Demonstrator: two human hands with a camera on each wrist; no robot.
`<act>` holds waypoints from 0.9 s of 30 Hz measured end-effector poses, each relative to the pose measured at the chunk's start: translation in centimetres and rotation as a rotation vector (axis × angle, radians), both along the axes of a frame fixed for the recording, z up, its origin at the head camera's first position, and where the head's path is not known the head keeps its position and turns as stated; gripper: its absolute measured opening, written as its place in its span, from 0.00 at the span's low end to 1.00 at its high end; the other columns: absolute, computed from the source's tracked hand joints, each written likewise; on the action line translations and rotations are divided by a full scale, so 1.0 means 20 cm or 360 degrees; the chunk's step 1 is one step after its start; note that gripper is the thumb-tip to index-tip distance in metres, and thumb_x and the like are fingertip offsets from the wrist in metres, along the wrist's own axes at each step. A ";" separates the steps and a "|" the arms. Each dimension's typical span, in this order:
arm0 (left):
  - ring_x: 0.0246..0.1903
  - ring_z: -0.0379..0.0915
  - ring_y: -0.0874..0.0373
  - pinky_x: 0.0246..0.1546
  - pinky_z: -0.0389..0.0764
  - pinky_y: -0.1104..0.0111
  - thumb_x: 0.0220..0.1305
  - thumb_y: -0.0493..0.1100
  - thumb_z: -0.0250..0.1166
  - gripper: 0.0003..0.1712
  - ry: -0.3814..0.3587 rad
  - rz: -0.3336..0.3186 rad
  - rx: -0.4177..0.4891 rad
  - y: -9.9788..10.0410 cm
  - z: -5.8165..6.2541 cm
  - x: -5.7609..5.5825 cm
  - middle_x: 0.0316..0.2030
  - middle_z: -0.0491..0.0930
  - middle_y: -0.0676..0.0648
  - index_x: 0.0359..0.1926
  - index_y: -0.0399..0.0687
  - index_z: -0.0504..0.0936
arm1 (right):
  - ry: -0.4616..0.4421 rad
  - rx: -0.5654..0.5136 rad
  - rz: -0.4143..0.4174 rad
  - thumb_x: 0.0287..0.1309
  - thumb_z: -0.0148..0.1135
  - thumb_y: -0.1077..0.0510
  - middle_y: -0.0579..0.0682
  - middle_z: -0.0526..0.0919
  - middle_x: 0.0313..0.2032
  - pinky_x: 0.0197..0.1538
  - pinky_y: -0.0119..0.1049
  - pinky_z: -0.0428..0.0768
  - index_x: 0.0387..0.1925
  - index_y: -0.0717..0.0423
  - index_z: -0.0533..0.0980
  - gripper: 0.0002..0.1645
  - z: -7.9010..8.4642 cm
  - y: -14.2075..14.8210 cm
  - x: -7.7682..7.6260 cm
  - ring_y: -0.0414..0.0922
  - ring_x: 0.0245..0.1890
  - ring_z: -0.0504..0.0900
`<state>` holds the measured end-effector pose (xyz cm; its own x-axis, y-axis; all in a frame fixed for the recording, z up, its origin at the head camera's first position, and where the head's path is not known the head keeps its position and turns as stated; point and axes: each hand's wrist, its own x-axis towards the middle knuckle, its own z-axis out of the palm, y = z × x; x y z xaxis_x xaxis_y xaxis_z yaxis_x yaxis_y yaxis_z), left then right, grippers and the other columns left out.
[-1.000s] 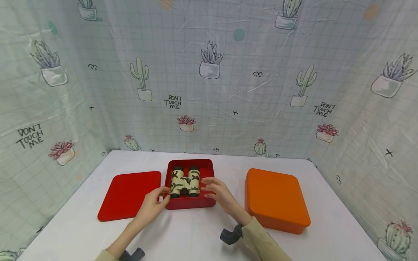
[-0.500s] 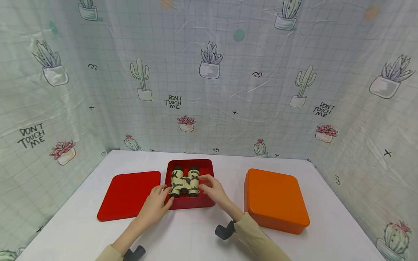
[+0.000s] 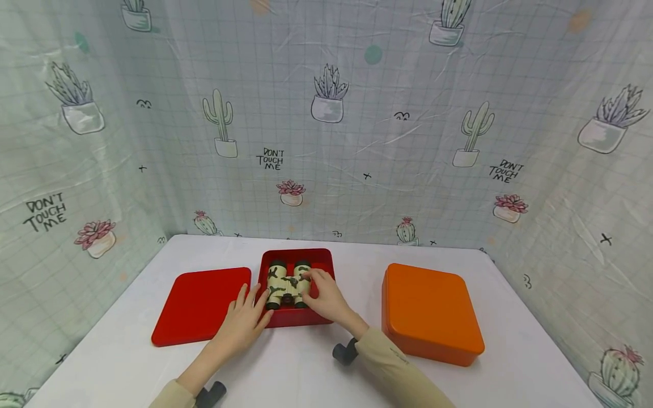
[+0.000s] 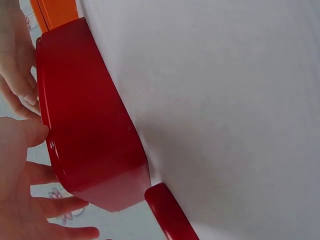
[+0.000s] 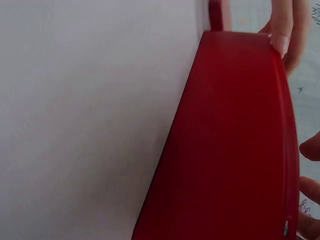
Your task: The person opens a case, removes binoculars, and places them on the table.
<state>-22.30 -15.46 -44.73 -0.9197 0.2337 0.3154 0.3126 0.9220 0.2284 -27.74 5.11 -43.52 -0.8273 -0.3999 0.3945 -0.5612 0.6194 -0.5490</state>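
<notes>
Camouflage-patterned binoculars (image 3: 288,286) lie in an open red box (image 3: 300,319), their dark eyepieces toward me. My right hand (image 3: 326,296) reaches over the box's right side, fingertips and thumb apart at the right barrel. At the front left corner, my left hand (image 3: 245,317) has its fingers spread, tips reaching to the left barrel. In the left wrist view, the left thumb (image 4: 36,132) touches the box's front rim and the other fingers extend past the corner. The box's high wall hides the binoculars in both wrist views.
A flat red lid (image 3: 201,306) lies on the white table (image 3: 301,368) just left of the box. To the right stands a larger orange box (image 3: 433,309). A cactus-printed cloth (image 3: 326,147) hangs behind and along both sides.
My right hand has moved left over the red box to the binoculars' right barrel. The left hand has shifted slightly and spread its fingers wider. The binoculars and box have stayed put.
</notes>
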 end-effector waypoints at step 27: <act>0.62 0.44 0.29 0.53 0.56 0.34 0.53 0.53 0.61 0.39 -0.0046 -0.0038 -0.0177 -0.01 -0.04 0.01 0.64 0.53 0.33 0.62 0.38 0.61 | 0.0349 0.0867 0.0027 0.49 0.60 0.41 0.48 0.71 0.56 0.50 0.52 0.69 0.55 0.46 0.68 0.31 -0.01 -0.12 -0.15 0.46 0.57 0.65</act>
